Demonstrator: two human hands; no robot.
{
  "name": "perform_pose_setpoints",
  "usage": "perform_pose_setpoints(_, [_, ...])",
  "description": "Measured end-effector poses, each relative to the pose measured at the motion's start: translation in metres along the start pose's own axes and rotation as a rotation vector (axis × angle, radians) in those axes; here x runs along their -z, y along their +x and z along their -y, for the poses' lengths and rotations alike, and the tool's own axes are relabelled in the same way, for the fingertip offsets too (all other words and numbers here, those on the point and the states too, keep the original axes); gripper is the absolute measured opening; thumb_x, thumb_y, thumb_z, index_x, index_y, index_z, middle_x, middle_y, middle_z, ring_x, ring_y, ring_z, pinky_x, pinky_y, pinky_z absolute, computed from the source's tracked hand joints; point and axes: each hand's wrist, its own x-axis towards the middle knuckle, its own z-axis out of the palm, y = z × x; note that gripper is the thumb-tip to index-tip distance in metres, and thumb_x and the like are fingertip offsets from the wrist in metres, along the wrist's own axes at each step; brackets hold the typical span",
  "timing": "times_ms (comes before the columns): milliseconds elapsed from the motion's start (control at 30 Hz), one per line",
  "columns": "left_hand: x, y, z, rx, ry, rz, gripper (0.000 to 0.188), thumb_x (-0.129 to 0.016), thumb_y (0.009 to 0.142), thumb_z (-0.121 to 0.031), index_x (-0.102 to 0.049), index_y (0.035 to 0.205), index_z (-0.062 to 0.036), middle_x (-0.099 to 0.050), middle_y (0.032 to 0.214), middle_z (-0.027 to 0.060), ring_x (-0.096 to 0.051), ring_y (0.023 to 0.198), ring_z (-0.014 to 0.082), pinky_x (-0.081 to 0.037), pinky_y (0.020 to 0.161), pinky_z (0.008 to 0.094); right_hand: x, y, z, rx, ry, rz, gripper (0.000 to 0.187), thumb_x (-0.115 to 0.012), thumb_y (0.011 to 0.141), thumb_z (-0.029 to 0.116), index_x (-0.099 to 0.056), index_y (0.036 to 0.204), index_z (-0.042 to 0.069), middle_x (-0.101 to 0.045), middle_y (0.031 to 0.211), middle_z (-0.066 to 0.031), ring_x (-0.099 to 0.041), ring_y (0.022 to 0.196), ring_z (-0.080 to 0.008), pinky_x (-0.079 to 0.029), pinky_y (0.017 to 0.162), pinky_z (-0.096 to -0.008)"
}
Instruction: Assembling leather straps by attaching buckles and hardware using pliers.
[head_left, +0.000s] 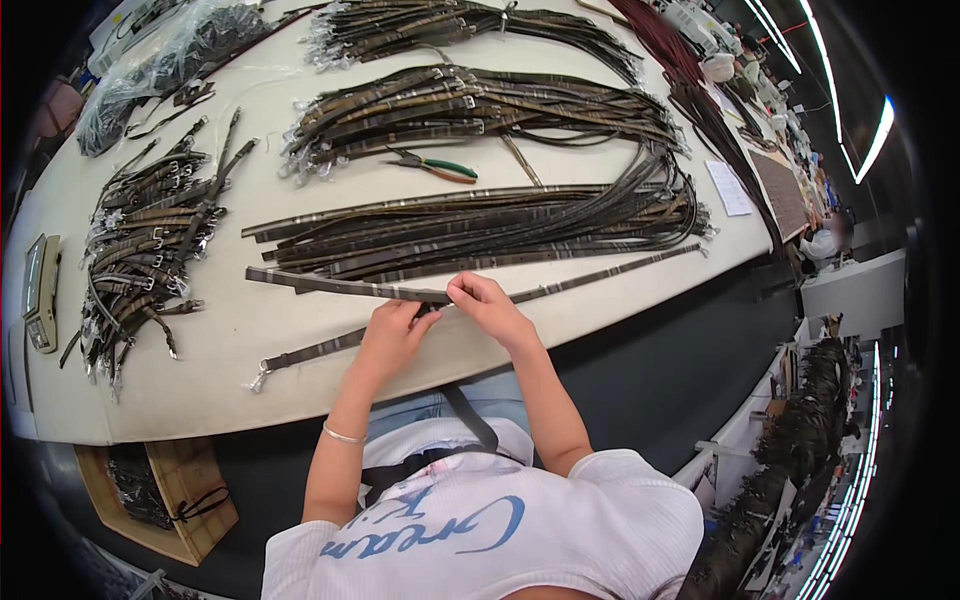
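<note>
Near the table's front edge, my right hand (487, 308) pinches a dark, light-banded strap (345, 287) between thumb and fingers. My left hand (393, 338) is closed just below and to the left, gripping the strap where sections meet; the exact overlap is hidden by my fingers. One flat end stretches left from my hands. A lower section (312, 350) runs left to a metal end piece wrapped in clear plastic (260, 373). Another section (610, 272) reaches right. Whether these sections are one strap cannot be made out.
Beyond my hands lies a bundle of long straps (400, 235), with more bundles (400, 110) behind. Green-and-orange-handled pliers (435, 165) lie between them. Short buckled straps (150, 240) pile up at left, near a scale-like device (42, 293). A wooden box (205, 495) stands below.
</note>
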Motion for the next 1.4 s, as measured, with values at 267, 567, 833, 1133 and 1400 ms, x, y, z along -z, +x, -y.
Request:
perform_pose_setpoints(267, [0.001,0.004,0.027,0.022,-0.114,-0.048,0.028,-0.07,0.079,-0.019,-0.067,0.097,0.0022,-0.065,0.093,0.0161,-0.063,0.082,0.0311,-0.05,0.071,0.0343,0.006,0.01,-0.004,0.021,0.142,-0.037,0.015,-0.057,0.094,0.019,-0.057,0.087,0.006,-0.048,0.075,0.0078,-0.04,0.071,-0.0016,-0.033,0.061,-0.0196])
perform_pose_setpoints(567, [0.033,-0.017,0.03,0.125,0.015,-0.03,0.026,-0.072,0.076,-0.015,-0.064,0.094,0.0016,-0.061,0.087,0.0119,-0.06,0.081,0.0273,-0.049,0.072,0.0338,0.008,0.01,-0.007,-0.027,0.255,-0.063,0.015,-0.059,0.092,0.021,-0.059,0.088,0.007,-0.047,0.075,0.008,-0.041,0.072,-0.0028,-0.032,0.066,-0.0184])
perform_pose_setpoints(833, [-0.004,0.007,0.004,-0.227,0.219,-0.2,0.033,-0.072,0.076,-0.032,-0.066,0.092,-0.0048,-0.063,0.088,0.0093,-0.059,0.084,0.0281,-0.046,0.077,0.0385,0.006,0.007,-0.002,-0.011,0.265,-0.047,0.015,-0.058,0.093,0.02,-0.059,0.087,0.007,-0.048,0.076,0.008,-0.041,0.073,-0.0027,-0.032,0.068,-0.0185])
perform_pose_setpoints(1133, [-0.008,0.012,0.01,-0.008,-0.034,-0.002,0.027,-0.072,0.079,-0.024,-0.066,0.077,0.0023,-0.058,0.062,0.0147,-0.053,0.056,0.028,-0.041,0.053,0.0355,0.004,0.008,-0.002,0.0,0.25,-0.022,0.015,-0.057,0.094,0.02,-0.059,0.087,0.006,-0.047,0.076,0.0081,-0.04,0.073,-0.002,-0.033,0.067,-0.0186])
perform_pose_setpoints(1400, [-0.011,0.004,0.02,-0.038,-0.113,0.062,0.014,-0.065,0.08,-0.011,-0.065,0.085,0.0017,-0.062,0.074,0.0168,-0.061,0.071,0.0334,-0.048,0.065,0.0398,-0.03,0.012,0.049,0.422,-0.277,0.009,0.044,-0.054,0.09,0.005,-0.046,0.132,0.003,-0.054,0.128,-0.0111,-0.05,0.119,-0.022,-0.036,0.102,-0.0314])
